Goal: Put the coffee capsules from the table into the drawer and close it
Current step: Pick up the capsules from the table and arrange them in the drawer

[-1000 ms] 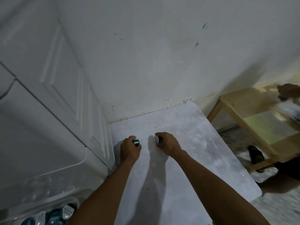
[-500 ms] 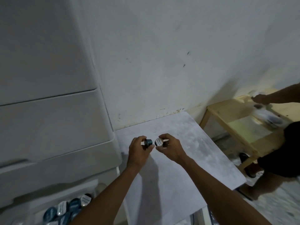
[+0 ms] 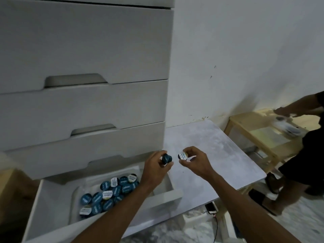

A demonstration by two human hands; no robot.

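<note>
Both hands grip capsules above the table edge: left hand (image 3: 156, 166) pinches a dark teal coffee capsule (image 3: 166, 158), right hand (image 3: 193, 163) a white-lidded capsule (image 3: 182, 156). Many lie in the open white bottom drawer (image 3: 52, 204); the grey marbled tabletop (image 3: 219, 155) looks bare, so dropping these and closing likely remain.

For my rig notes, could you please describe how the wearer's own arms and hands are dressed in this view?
Both forearms are bare, with no sleeve reaching into view. The left hand and the right hand wear no gloves, and no ring, watch or wristband shows on the fingers or wrists. No markings can be made out in the dim light.
</note>
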